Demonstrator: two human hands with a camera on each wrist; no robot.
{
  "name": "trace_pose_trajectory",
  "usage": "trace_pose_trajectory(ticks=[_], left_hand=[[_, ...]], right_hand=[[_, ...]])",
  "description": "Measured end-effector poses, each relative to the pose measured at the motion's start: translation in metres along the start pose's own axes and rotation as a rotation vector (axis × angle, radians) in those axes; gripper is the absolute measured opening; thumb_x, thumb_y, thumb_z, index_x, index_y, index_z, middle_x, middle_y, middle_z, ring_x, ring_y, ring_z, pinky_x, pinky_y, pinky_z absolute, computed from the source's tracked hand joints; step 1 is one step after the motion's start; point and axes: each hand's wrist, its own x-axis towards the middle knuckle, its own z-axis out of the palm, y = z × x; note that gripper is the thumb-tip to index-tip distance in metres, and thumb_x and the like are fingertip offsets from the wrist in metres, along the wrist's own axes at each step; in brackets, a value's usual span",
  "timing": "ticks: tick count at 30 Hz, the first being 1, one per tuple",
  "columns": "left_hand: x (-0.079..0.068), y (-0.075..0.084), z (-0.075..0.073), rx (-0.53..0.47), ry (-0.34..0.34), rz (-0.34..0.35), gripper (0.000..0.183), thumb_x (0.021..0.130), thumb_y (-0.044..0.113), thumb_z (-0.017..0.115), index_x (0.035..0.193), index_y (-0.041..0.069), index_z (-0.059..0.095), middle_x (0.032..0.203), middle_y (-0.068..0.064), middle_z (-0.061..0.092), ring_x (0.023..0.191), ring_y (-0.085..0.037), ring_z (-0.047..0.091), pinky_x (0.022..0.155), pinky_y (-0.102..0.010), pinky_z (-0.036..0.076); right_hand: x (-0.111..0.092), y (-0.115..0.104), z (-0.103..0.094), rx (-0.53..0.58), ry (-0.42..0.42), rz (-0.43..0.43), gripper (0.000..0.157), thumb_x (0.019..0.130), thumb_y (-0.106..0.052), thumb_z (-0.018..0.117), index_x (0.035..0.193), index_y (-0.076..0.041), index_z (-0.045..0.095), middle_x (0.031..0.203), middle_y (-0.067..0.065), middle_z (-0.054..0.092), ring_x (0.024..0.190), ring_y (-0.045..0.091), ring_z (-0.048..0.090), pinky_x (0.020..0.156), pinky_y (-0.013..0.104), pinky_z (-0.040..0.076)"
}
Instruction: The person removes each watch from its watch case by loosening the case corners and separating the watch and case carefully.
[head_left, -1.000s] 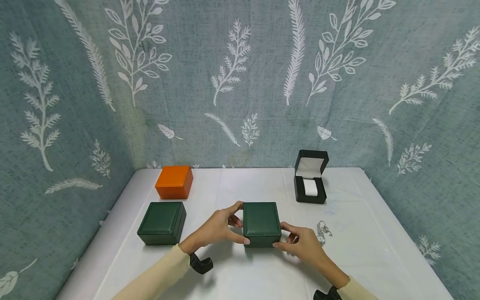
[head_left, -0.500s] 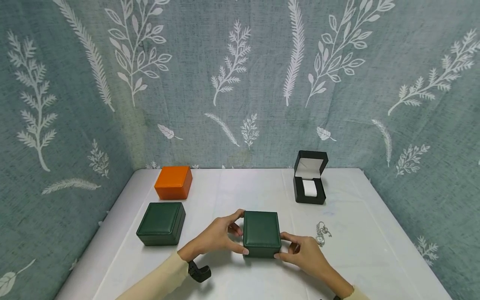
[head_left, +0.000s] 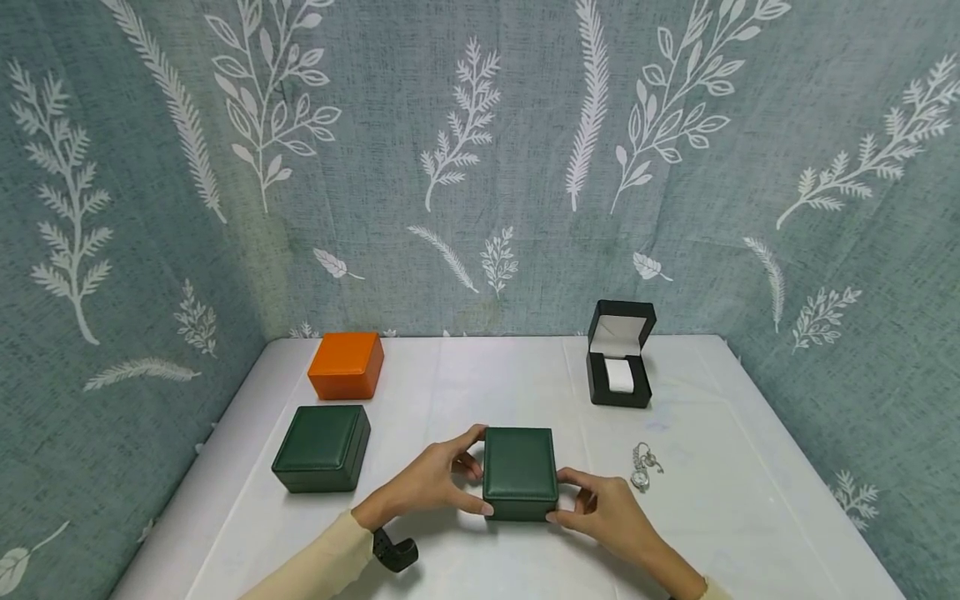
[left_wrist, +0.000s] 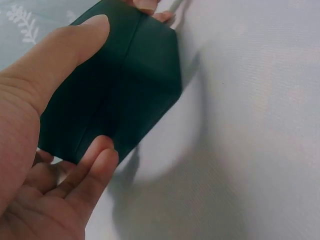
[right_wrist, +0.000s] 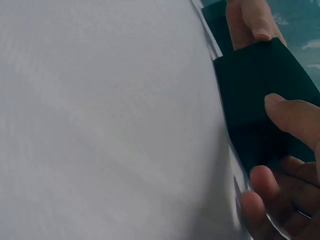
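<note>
A closed dark green box [head_left: 520,465] sits in the front middle of the white table, its lid facing up. From its left side my left hand [head_left: 429,482] holds it, the thumb [left_wrist: 87,40] on the front corner and the fingers at the far side. My right hand [head_left: 613,510] grips the box's right side, with the thumb [right_wrist: 292,115] on its wall and other fingers curled near the bottom. Just to the right of that hand lies a silver wristwatch [head_left: 640,479] with its band loose on the cloth.
On the left, a second closed green box [head_left: 322,446] stands in front of a closed orange box [head_left: 347,363]. An open black watch box [head_left: 621,392] with a white cushion [head_left: 619,376] is at the back right. Leaf-patterned fabric [head_left: 480,167] surrounds the table.
Both hands have drawn the green box toward the front of the table, with a slight shift left at the end. The other boxes and the wristwatch have stayed in place.
</note>
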Motion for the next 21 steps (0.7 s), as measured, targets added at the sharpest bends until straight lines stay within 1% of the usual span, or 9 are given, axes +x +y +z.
trace_pose_trajectory(ticks=[3, 5, 7, 8, 10, 12, 14, 16, 21], left_hand=[[-0.002, -0.002, 0.001, -0.042, -0.011, -0.010, 0.110, 0.078, 0.029, 0.093, 0.164, 0.013, 0.026, 0.125, -0.003, 0.061, 0.100, -0.022, 0.064, 0.092, -0.034, 0.053], [-0.002, -0.004, 0.002, -0.049, -0.020, -0.016, 0.115, 0.078, 0.028, 0.093, 0.165, 0.011, 0.020, 0.122, -0.004, 0.062, 0.099, -0.023, 0.064, 0.090, -0.033, 0.054], [-0.002, -0.006, 0.003, -0.034, -0.029, -0.016, 0.118, 0.078, 0.028, 0.093, 0.165, 0.010, 0.017, 0.116, -0.005, 0.063, 0.097, -0.024, 0.064, 0.087, -0.032, 0.054], [-0.001, -0.007, 0.003, -0.022, -0.032, -0.014, 0.119, 0.077, 0.028, 0.094, 0.166, 0.010, 0.016, 0.111, -0.005, 0.065, 0.095, -0.024, 0.064, 0.086, -0.032, 0.054], [-0.001, -0.009, 0.004, 0.006, -0.034, -0.006, 0.120, 0.076, 0.030, 0.094, 0.166, 0.011, 0.016, 0.102, -0.006, 0.067, 0.091, -0.023, 0.064, 0.083, -0.031, 0.053], [0.000, -0.010, 0.004, 0.028, -0.032, 0.001, 0.119, 0.076, 0.031, 0.094, 0.166, 0.012, 0.018, 0.098, -0.006, 0.067, 0.089, -0.023, 0.063, 0.082, -0.030, 0.053], [0.000, -0.011, 0.005, 0.036, -0.032, 0.004, 0.118, 0.076, 0.032, 0.094, 0.166, 0.014, 0.019, 0.096, -0.006, 0.067, 0.087, -0.022, 0.062, 0.080, -0.030, 0.052], [0.000, -0.012, 0.005, 0.042, -0.037, 0.004, 0.119, 0.076, 0.032, 0.094, 0.165, 0.014, 0.018, 0.096, -0.005, 0.067, 0.086, -0.021, 0.062, 0.079, -0.029, 0.051], [0.000, -0.014, 0.007, 0.069, -0.034, 0.008, 0.121, 0.074, 0.034, 0.095, 0.165, 0.011, 0.018, 0.095, -0.004, 0.066, 0.083, -0.019, 0.060, 0.074, -0.026, 0.049]], right_hand=[[0.002, 0.000, -0.007, -0.008, -0.056, 0.012, 0.047, 0.085, -0.038, 0.086, 0.124, -0.015, 0.073, 0.070, -0.012, 0.064, 0.061, 0.003, 0.058, 0.057, 0.026, 0.051], [0.005, 0.000, -0.015, 0.005, -0.081, -0.006, 0.050, 0.085, -0.036, 0.085, 0.128, -0.015, 0.071, 0.081, -0.006, 0.069, 0.067, 0.005, 0.059, 0.061, 0.026, 0.052], [0.008, 0.001, -0.022, 0.040, -0.099, -0.031, 0.058, 0.085, -0.033, 0.085, 0.137, -0.015, 0.066, 0.100, 0.000, 0.073, 0.074, 0.009, 0.062, 0.065, 0.028, 0.054], [0.010, 0.002, -0.025, 0.056, -0.106, -0.046, 0.065, 0.085, -0.032, 0.085, 0.143, -0.014, 0.061, 0.112, 0.003, 0.072, 0.078, 0.012, 0.063, 0.068, 0.029, 0.054], [0.015, 0.002, -0.029, 0.093, -0.128, -0.079, 0.078, 0.086, -0.030, 0.085, 0.153, -0.015, 0.050, 0.135, 0.008, 0.064, 0.088, 0.020, 0.065, 0.074, 0.031, 0.056], [0.019, 0.003, -0.032, 0.127, -0.161, -0.089, 0.087, 0.086, -0.030, 0.085, 0.159, -0.018, 0.040, 0.149, 0.009, 0.054, 0.096, 0.026, 0.065, 0.077, 0.033, 0.056], [0.023, 0.003, -0.033, 0.159, -0.199, -0.094, 0.091, 0.086, -0.029, 0.085, 0.162, -0.020, 0.034, 0.154, 0.010, 0.046, 0.103, 0.031, 0.063, 0.082, 0.036, 0.056], [0.025, 0.002, -0.033, 0.181, -0.227, -0.087, 0.094, 0.086, -0.028, 0.086, 0.162, -0.021, 0.032, 0.156, 0.010, 0.042, 0.107, 0.033, 0.061, 0.085, 0.038, 0.055], [0.029, 0.003, -0.029, 0.180, -0.260, -0.076, 0.098, 0.084, -0.030, 0.088, 0.163, -0.024, 0.030, 0.161, 0.009, 0.032, 0.111, 0.031, 0.060, 0.086, 0.039, 0.055]])
